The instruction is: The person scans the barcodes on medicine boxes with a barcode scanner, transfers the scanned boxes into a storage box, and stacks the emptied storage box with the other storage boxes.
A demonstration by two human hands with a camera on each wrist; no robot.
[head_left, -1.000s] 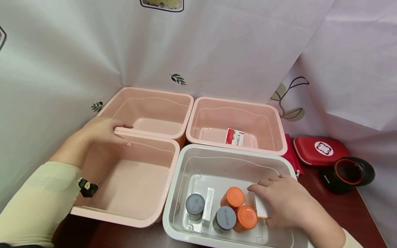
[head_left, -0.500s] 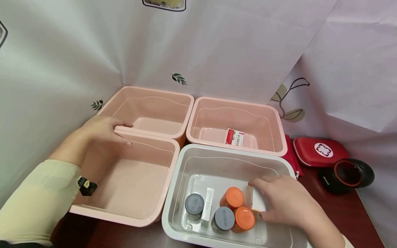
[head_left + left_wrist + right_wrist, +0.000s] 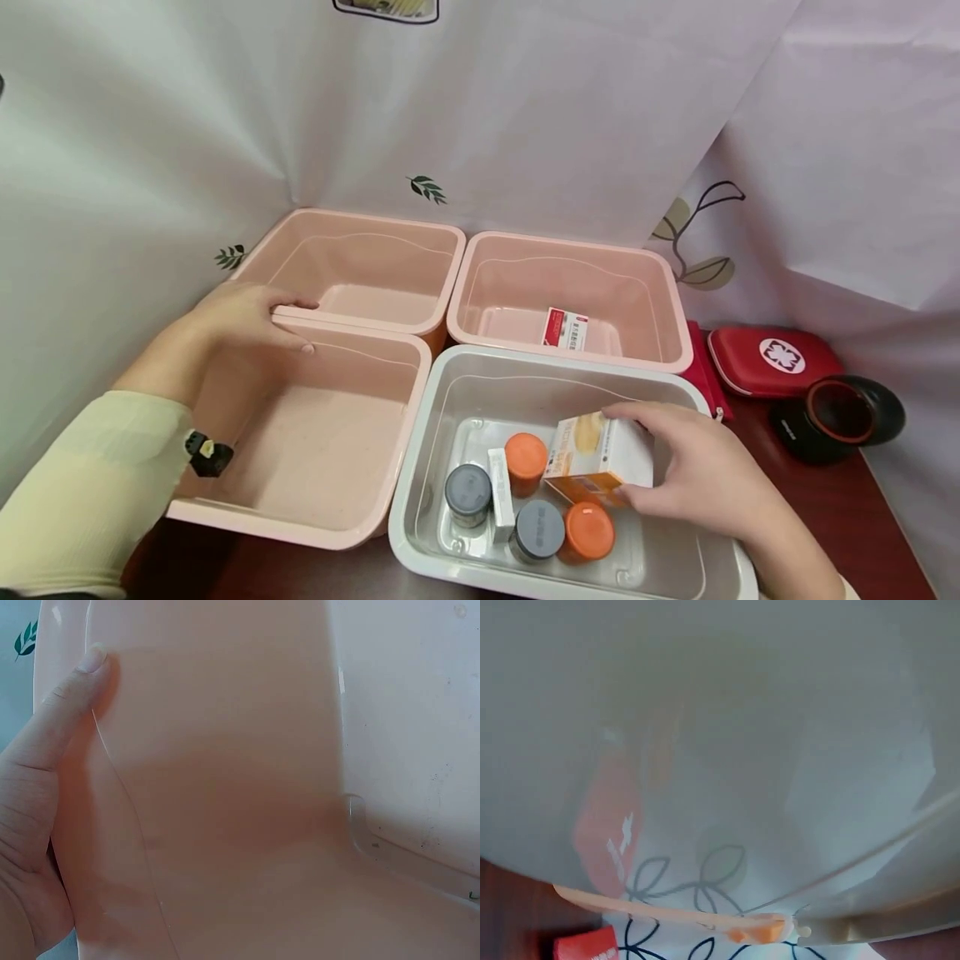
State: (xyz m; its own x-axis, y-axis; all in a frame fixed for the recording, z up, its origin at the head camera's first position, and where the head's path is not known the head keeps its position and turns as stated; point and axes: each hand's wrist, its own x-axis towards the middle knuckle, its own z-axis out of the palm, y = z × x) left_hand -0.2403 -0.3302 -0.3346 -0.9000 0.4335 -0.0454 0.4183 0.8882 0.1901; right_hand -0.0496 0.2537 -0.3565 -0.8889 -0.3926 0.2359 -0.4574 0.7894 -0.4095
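At the left, the left hand (image 3: 243, 315) grips the meeting rims of the back pink bin (image 3: 375, 258) and front pink bin (image 3: 330, 450), its thumb against the front one's inner wall. Next comes the gray bin (image 3: 517, 393). Along its left half stand a gray-lidded jar (image 3: 468, 493), a slim white box (image 3: 501, 493) and an orange-lidded jar (image 3: 527, 460); a second gray-lidded jar (image 3: 539, 531) and second orange-lidded jar (image 3: 588, 533) stand near its front edge. Behind, another pink bin (image 3: 555, 279) holds a red-and-white box (image 3: 565, 329) by its front wall. Right of the gray bin's middle, the right hand (image 3: 697, 467) holds an orange-and-white carton (image 3: 600, 458) between thumb and fingers, tilted, just beside both orange-lidded jars. Toward the table's (image 3: 870, 517) right edge lie a red pouch (image 3: 702, 371), a red case (image 3: 776, 362) and a black cup (image 3: 802, 433).
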